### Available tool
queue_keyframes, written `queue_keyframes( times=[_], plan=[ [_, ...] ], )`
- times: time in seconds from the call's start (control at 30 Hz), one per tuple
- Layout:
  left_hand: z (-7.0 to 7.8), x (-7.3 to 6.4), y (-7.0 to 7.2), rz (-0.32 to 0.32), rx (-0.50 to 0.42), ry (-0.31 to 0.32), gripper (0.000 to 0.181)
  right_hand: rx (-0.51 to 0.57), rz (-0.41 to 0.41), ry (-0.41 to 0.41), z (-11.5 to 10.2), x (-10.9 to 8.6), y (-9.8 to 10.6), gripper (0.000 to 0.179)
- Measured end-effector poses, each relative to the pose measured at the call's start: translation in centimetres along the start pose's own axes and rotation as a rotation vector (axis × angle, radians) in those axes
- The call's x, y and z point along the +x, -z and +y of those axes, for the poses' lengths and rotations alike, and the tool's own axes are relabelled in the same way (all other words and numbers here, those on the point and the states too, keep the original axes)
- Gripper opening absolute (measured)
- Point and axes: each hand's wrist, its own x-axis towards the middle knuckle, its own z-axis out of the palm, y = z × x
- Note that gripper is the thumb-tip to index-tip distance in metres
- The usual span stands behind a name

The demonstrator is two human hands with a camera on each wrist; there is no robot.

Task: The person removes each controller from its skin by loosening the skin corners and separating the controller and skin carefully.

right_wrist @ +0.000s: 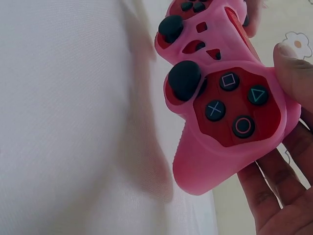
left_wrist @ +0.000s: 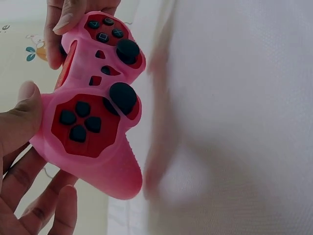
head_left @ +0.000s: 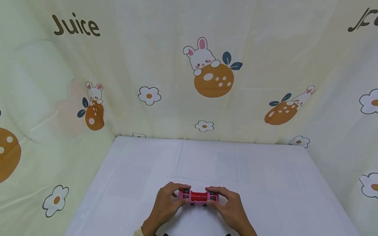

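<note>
Because one item occupies both hands, the entry is single: game controller (head_left: pixel 199 196), red shell, dressed in a pink silicone sleeve (left_wrist: pixel 113 177); located above the near middle of the white table (head_left: pixel 265 180), before a printed fabric backdrop (head_left: pixel 165 121). Position: face turned toward the wearer, shoulder buttons uppermost; whether a handle touches the cloth cannot be told. Left hand (head_left: pixel 166 204): pinching the controller's left end, thumb at the near side, index finger at the far side. Right hand (head_left: pixel 231 207): pinching the right end in like manner. Fittings: directional buttons (left_wrist: pixel 78 132) and circle button (right_wrist: pixel 243 127) exposed within their cut-outs; left analog stick (left_wrist: pixel 122 98) and right analog stick (right_wrist: pixel 184 81) projecting clear. Condition: sleeve on, though some small central openings show red shell and only part of a dark button. Step, as judged: a two-handed hold for seating or checking the sleeve. The next move would seem to call for light, even pressure at both ends, one hand steadying as the other eases the edge.
</note>
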Motion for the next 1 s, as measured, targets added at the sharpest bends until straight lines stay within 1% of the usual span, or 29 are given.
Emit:
queue_keyframes(
  times=[0.17,0.4,0.63,0.87,1.0],
  plan=[
    [0.0,-0.1,-0.2,0.016,-0.004,0.012,0.042,0.000,0.012,0.018,0.0,0.0,0.0,0.043],
    [-0.1,-0.1,-0.4,0.035,0.018,0.014,0.044,0.012,0.036,0.038,0.4,0.0,-0.2,0.044],
    [-0.3,-0.1,-0.6,0.042,0.043,0.027,0.044,0.018,0.059,0.029,0.7,0.0,-0.5,0.046],
    [-0.4,-0.3,-0.7,0.053,0.055,0.016,0.043,0.041,0.049,0.010,0.9,0.0,-0.7,0.048],
    [-0.4,-0.3,-0.8,0.050,0.061,0.013,0.044,0.036,0.053,0.022,1.0,0.0,-0.8,0.048]
  ],
)
